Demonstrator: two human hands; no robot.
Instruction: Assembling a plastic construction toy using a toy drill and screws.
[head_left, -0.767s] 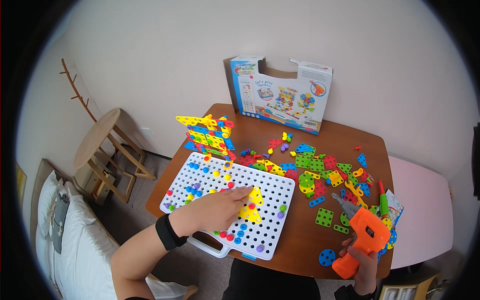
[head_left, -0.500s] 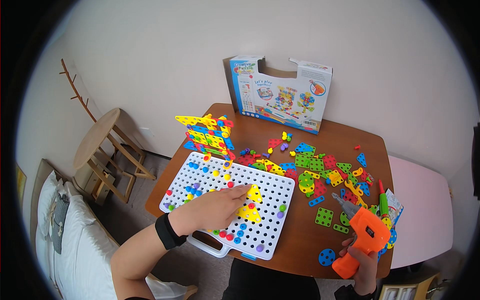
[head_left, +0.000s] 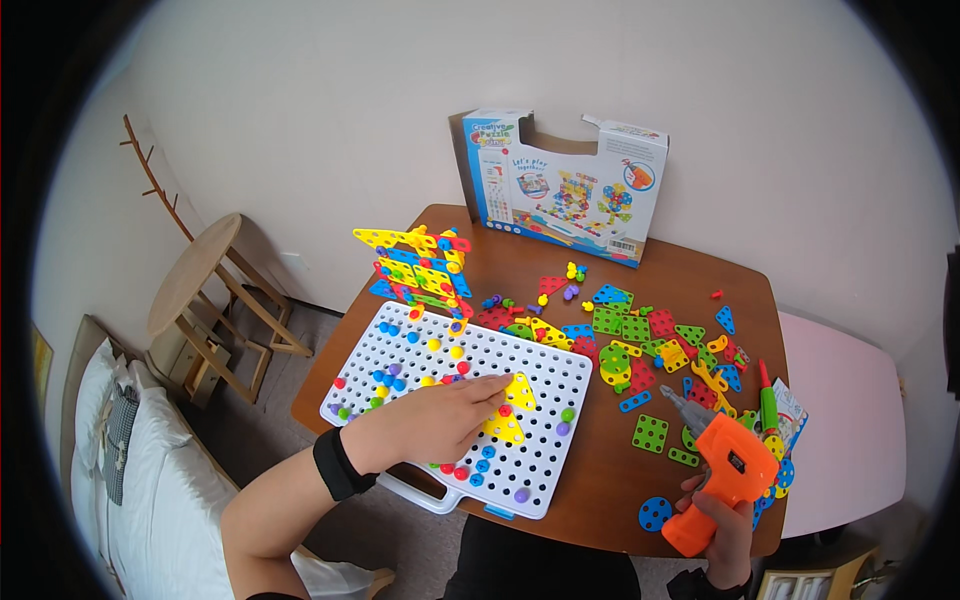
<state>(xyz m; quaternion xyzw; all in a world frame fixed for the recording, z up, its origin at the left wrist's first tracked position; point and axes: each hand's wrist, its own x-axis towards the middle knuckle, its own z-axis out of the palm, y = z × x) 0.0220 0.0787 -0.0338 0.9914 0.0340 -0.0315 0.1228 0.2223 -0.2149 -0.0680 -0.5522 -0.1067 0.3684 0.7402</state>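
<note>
My left hand point(head_left: 440, 418) reaches over the white pegboard point(head_left: 548, 497), fingers together, its fingertips at the edge of a yellow triangular plate point(head_left: 520, 394). The thumb is hidden beneath the hand. Just below lies another yellow triangular plate point(head_left: 504, 430), with a red bolt point(head_left: 505, 411) between the two. On the right, my right hand point(head_left: 735, 530) is wrapped round the handle of an orange toy drill point(head_left: 738, 460), its grey bit pointing up and left above the loose pieces. Coloured bolts sit in the board, among them blue bolts point(head_left: 483, 466) near my left hand.
An upright model of coloured plates point(head_left: 418, 270) stands at the board's far left. Loose plates such as a green square point(head_left: 650, 433) and a green-handled screwdriver point(head_left: 768, 410) cover the brown table's point(head_left: 590, 530) right side. A printed box point(head_left: 560, 190) stands behind.
The upper yellow triangular plate has shifted slightly right along with my left fingertips. My right hand keeps the toy drill in almost the same place.
</note>
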